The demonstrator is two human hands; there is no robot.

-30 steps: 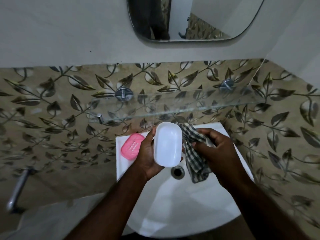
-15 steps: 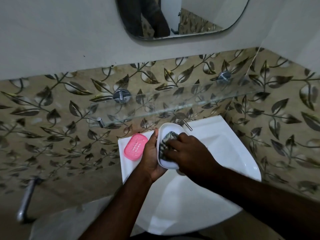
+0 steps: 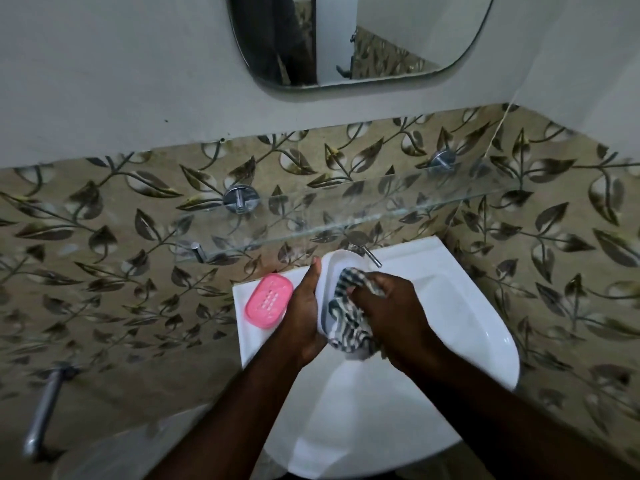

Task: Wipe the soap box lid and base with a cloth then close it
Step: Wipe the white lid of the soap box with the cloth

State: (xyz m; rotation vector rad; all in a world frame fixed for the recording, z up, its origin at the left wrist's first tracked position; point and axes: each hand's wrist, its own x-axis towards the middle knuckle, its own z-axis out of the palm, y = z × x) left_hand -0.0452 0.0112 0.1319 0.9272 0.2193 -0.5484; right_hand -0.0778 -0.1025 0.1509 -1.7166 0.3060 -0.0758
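Observation:
My left hand point(image 3: 303, 308) grips a white soap box half point(image 3: 337, 265) by its left edge, hollow side up, over the sink. My right hand point(image 3: 394, 317) holds a bunched checked cloth point(image 3: 346, 322) and presses it into the hollow; the cloth's end hangs over the near rim. The pink ridged soap box part point(image 3: 267, 301) lies on the sink's left ledge, just left of my left hand, untouched.
The white corner sink point(image 3: 467, 327) sits below a glass shelf point(image 3: 346, 216) on chrome mounts, with a tap point(image 3: 369, 252) behind the white half. A mirror point(image 3: 346, 39) hangs above. Patterned tile walls close in on the right, and a chrome bar point(image 3: 41, 410) juts out at far left.
A second ago the white half showed its outer side and the cloth was held beside it. The half was turned hollow side up, and my right hand moved the cloth into it.

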